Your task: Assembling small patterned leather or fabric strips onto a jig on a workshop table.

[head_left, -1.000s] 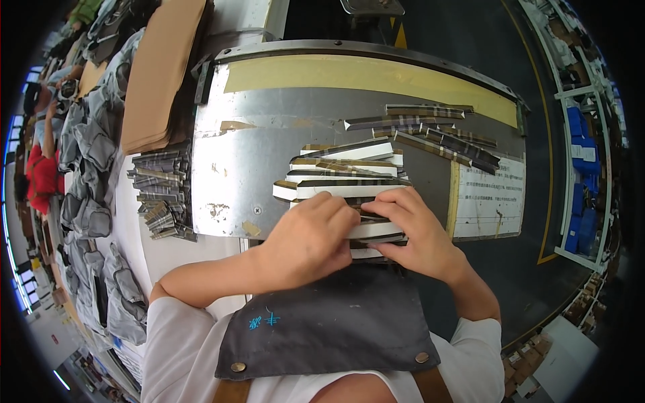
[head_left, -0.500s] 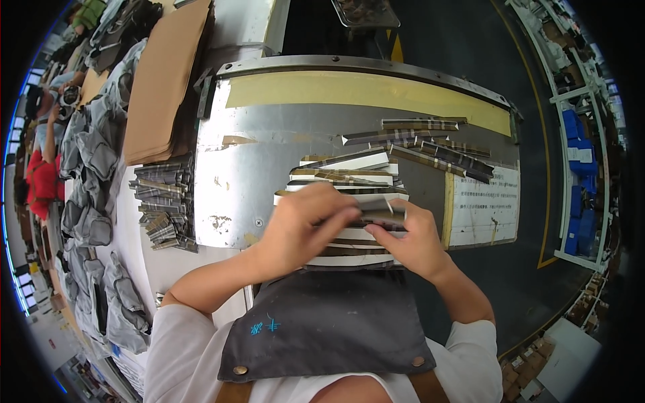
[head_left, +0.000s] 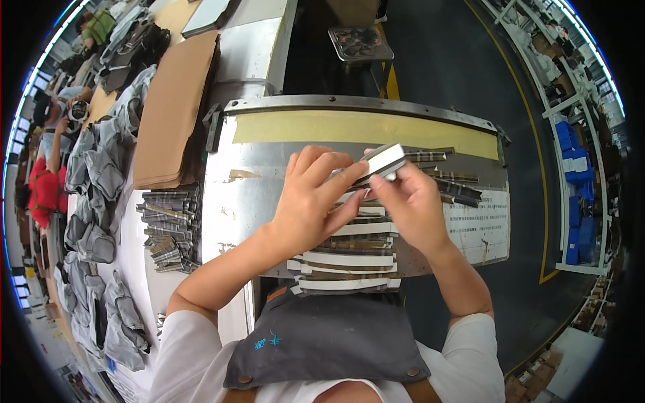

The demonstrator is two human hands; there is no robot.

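Both hands meet above the metal-topped work table, on a short strip (head_left: 388,160) with a white face and dark edges. My right hand (head_left: 413,205) grips its right part between thumb and fingers. On the strip's left end are the fingers of my left hand (head_left: 310,195), bent toward the thumb. Below the hands, several dark patterned strips with white faces (head_left: 346,259) lie in a row near my apron. More dark strips (head_left: 458,191) rest to the right, partly hidden by my right hand.
A heap of dark strips (head_left: 168,225) lies left of the metal plate (head_left: 225,178). Behind it is a stack of brown sheets (head_left: 175,107). A metal bar (head_left: 349,102) edges the table's far side. Grey cloth pieces (head_left: 101,174) and people are further left; a stool (head_left: 361,43) stands beyond.
My hands have moved up and away from my apron with the strip, whose white face now shows. The view has tilted, so the table sits lower in it.
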